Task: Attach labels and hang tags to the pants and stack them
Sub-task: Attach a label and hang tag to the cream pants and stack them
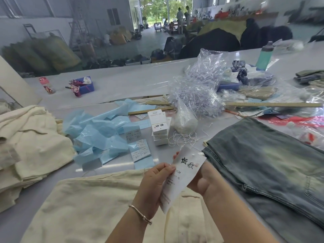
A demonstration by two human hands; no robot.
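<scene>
**Tag in hand, cream pants waiting**

A white hang tag [182, 174] is pinched between both hands: left hand [154, 183] fingers curl over its near-left edge, right hand [205, 179] grips its right side. Its long axis runs diagonally, holed end pointing up-right, away from the fingertips. Beneath the fingers lie cream pants [98, 204], apparently untagged; a cream stack [31, 146] sits far left.

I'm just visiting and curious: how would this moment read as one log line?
step: tagging | hands: left hand and right hand hold hang tag | under: cream pants | right: jeans
</scene>
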